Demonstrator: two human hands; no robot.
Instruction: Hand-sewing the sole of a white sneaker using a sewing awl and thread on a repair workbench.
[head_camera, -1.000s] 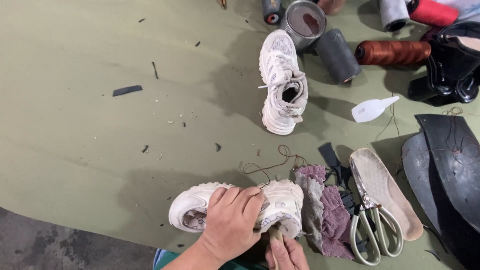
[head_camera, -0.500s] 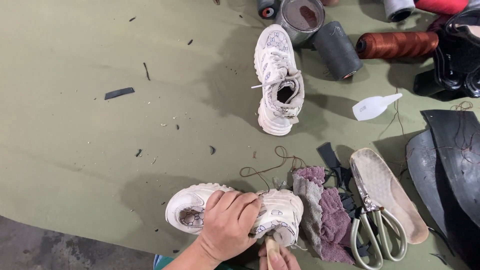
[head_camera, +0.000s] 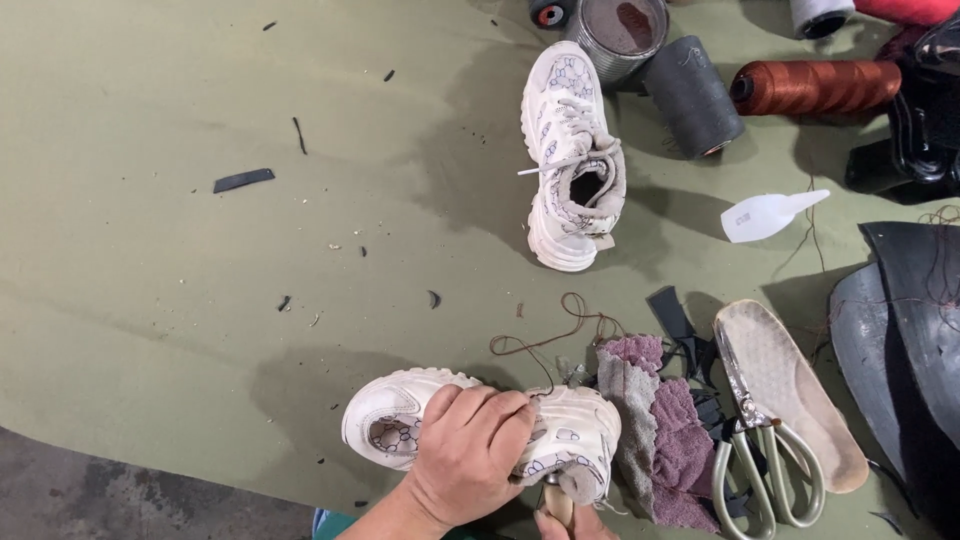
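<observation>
My left hand grips a white chunky sneaker lying on its side at the bottom of the view, its sole turned up. Just below its heel, only the fingertips of my right hand show at the frame edge, closed on a small light wooden tool handle pressed against the shoe. A second matching white sneaker lies apart, further up the mat, toe pointing away.
A purple-grey rag, large scissors and a pale insole lie right of the shoe. Thread cones, grey and brown, a metal tin, a white scraper and dark rubber sheets fill the right. Scraps dot the green mat.
My left hand has stayed on the sneaker, which barely shifts. My right hand has slid lower, so less of it shows at the bottom edge.
</observation>
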